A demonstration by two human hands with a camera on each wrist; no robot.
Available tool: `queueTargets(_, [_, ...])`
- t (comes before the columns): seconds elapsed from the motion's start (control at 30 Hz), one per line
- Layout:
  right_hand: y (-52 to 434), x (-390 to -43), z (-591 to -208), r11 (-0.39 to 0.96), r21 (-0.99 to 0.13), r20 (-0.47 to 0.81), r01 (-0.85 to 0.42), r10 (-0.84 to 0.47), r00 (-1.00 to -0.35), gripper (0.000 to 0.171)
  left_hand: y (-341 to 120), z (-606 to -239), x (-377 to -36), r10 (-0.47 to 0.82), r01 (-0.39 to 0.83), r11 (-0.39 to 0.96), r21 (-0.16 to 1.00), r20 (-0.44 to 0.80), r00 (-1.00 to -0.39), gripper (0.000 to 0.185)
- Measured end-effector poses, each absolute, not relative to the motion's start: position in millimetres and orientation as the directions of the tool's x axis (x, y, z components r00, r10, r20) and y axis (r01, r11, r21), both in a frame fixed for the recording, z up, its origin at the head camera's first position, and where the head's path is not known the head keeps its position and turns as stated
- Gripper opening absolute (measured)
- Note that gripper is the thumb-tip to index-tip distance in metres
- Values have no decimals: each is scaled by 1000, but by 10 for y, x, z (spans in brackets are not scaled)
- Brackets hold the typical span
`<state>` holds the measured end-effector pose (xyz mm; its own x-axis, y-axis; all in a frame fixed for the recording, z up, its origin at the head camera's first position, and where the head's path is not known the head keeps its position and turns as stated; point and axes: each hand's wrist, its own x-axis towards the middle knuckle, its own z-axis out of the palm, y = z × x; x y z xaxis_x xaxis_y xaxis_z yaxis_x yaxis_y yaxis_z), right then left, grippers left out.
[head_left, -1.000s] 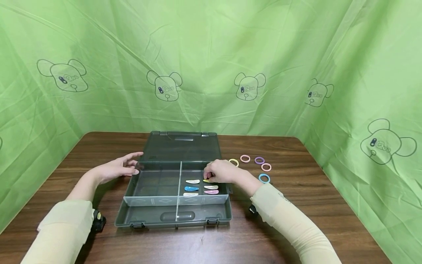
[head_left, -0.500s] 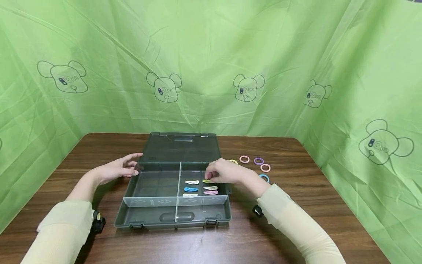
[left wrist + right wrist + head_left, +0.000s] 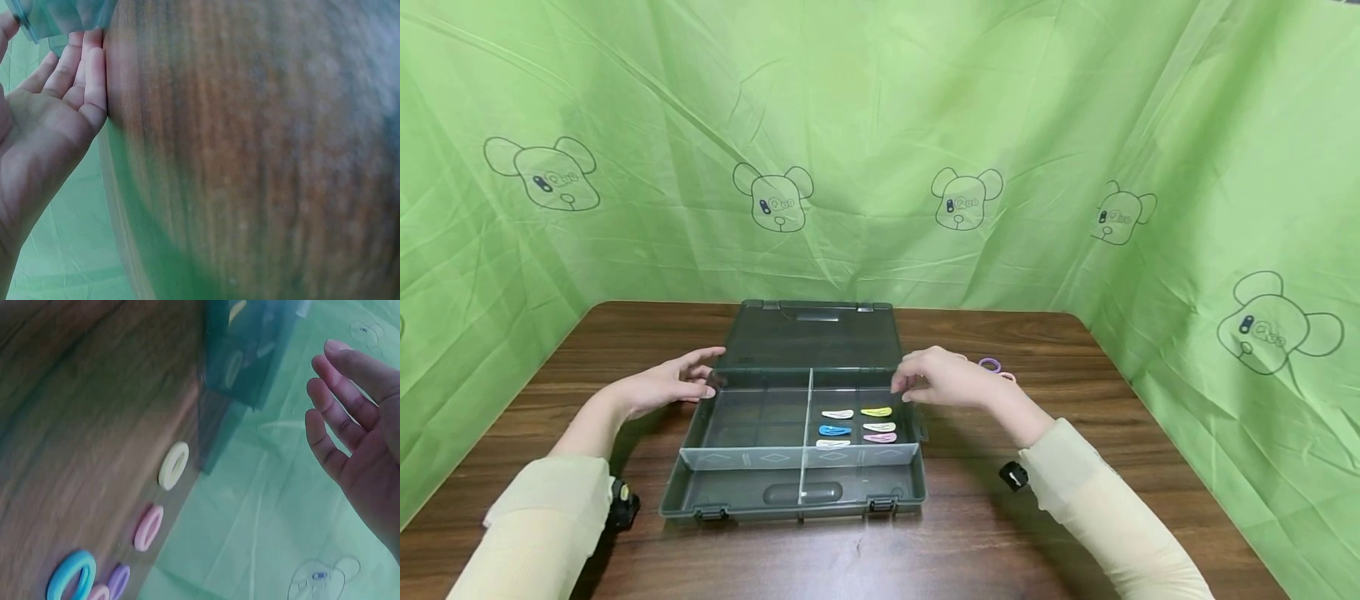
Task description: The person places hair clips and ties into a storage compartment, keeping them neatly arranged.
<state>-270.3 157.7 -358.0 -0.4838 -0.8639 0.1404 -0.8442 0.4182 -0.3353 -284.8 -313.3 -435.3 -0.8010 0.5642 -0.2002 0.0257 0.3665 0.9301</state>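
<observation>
A smoky clear divided box (image 3: 730, 487) lies with its lid folded back. Several snap hair clips sit in its rear right compartment in two columns: yellow (image 3: 876, 412), blue (image 3: 835, 431), pink (image 3: 880, 438) and pale ones (image 3: 837, 414). My left hand (image 3: 658, 389) rests at the box's left side, thumb on the rim and fingers extended. In the left wrist view, its fingers lie along the tabletop beside the box. My right hand (image 3: 943, 379) hovers over the box's back right corner. The right wrist view shows its fingers loosely bent, with nothing between them.
Right of the box lie several hair ties on the wooden table (image 3: 820, 558), partly hidden by my right hand in the head view. The right wrist view shows yellow (image 3: 174, 465), pink (image 3: 149, 528) and blue (image 3: 72, 575) ones. A green curtain (image 3: 865, 100) surrounds the table.
My right hand has let go of the yellow hair clip, which now shows fully in the compartment, and has moved up and right. My left hand stays in place.
</observation>
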Motion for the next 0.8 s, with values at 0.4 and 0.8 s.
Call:
queueTargets(0.4, [2010, -2643, -3430, 429, -313, 248, -847, -824, -510, 12, -3129, -4360, -2840, 560, 28, 371, 928, -200, -804, 78])
queueTargets(0.8, [2374, -2565, -3477, 521, -287, 245, -804, -771, -587, 14, -3116, -4356, -2835, 561, 33, 372, 928, -196, -804, 79])
